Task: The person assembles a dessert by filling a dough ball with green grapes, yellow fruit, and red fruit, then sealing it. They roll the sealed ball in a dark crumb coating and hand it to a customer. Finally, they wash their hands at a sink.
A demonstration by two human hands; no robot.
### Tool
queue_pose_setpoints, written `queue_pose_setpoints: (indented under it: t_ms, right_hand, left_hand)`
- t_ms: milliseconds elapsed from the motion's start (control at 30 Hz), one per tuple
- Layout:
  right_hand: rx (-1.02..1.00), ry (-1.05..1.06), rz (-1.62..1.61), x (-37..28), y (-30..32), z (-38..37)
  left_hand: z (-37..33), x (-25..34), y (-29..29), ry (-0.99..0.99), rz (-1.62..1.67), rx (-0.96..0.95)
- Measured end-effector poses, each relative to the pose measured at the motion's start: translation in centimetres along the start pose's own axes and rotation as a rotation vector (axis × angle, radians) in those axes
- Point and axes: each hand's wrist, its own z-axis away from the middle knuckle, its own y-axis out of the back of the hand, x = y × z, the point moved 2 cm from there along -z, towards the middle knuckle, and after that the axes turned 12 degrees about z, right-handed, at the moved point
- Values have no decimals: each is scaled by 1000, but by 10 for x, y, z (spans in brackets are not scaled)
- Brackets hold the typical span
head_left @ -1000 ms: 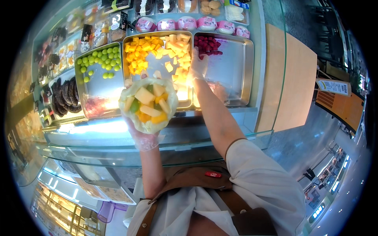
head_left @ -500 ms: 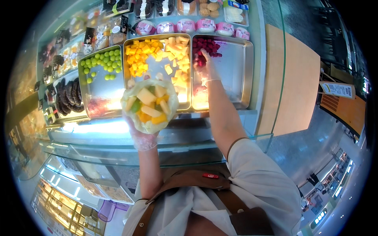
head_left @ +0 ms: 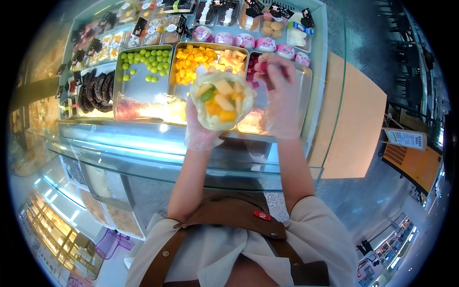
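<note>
My left hand (head_left: 201, 129), in a clear plastic glove, cups a round, pale, ruffled-edged shell (head_left: 216, 123) from below. Pale melon chunks (head_left: 223, 87), orange mango cubes (head_left: 228, 115) and a bit of green grape fill its open top. My right hand (head_left: 280, 103), gloved too, is just right of the shell, above the right metal tray (head_left: 300, 91); its fingers are closed on dark red fruit cubes (head_left: 285, 71). More red cubes (head_left: 251, 72) lie in that tray, partly hidden. Mango cubes (head_left: 191, 58) and melon chunks (head_left: 232, 60) fill the middle tray's far part.
Green grapes (head_left: 152, 58) sit in the left metal tray (head_left: 136, 88), beside dark curved loaves (head_left: 96, 93). Pink-wrapped packages (head_left: 265, 44) line up behind the trays, with boxed pastries beyond. A glass edge (head_left: 239, 168) crosses before me; a wooden counter (head_left: 358, 119) stands right.
My right hand has lifted out of the right tray with red cubes in its fingers. The filled shell in my left hand is now closer to it. My view has shifted.
</note>
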Motion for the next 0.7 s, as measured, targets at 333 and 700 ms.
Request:
queue_pose_setpoints:
  t_ms: [333,700]
  right_hand:
    - [-89,887,873,-5,-43,63]
    - [-198,1059,1150,-26,-59,77]
  left_hand:
    - [16,-18,-1,34,34,-50]
    - [32,-28,-23,238,246,-311]
